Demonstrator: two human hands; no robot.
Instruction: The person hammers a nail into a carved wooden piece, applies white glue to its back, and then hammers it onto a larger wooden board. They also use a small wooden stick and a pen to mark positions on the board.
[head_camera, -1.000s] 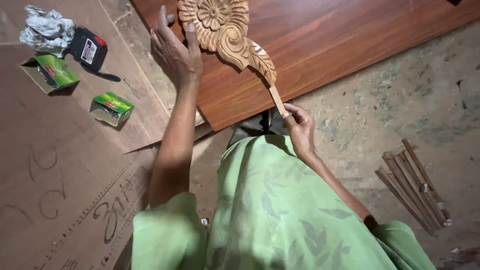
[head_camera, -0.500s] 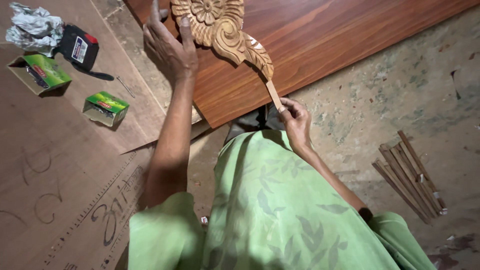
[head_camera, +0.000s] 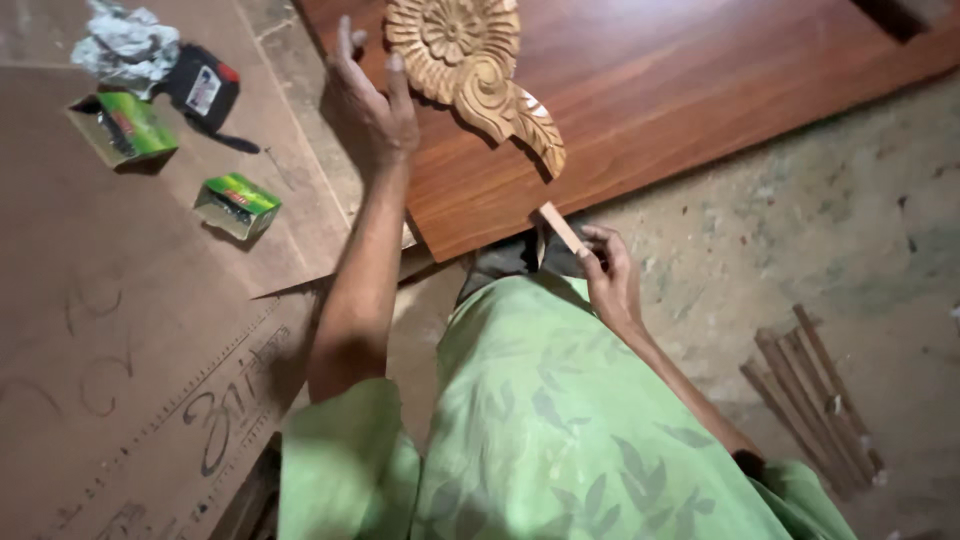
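A carved wooden ornament (head_camera: 470, 70) with a flower rosette and scroll lies on a reddish-brown wooden board (head_camera: 680, 90). My left hand (head_camera: 370, 110) rests against the ornament's left edge, fingers spread, one fingertip on the carving. My right hand (head_camera: 608, 275) holds a small flat wooden stick (head_camera: 560, 228) pinched between its fingers, its far end close below the scroll's lower tip. My green leaf-patterned garment fills the lower middle of the view.
Two small green boxes (head_camera: 122, 128) (head_camera: 236, 205), a black tape measure (head_camera: 203, 90) and crumpled paper (head_camera: 125, 42) lie on brown cardboard sheets (head_camera: 120, 330) at left. A bundle of thin wooden strips (head_camera: 815, 400) lies on the dusty concrete floor at right.
My left hand has shifted slightly along the ornament's left side. The stick's tip has come away from the scroll a little. The view has shifted.
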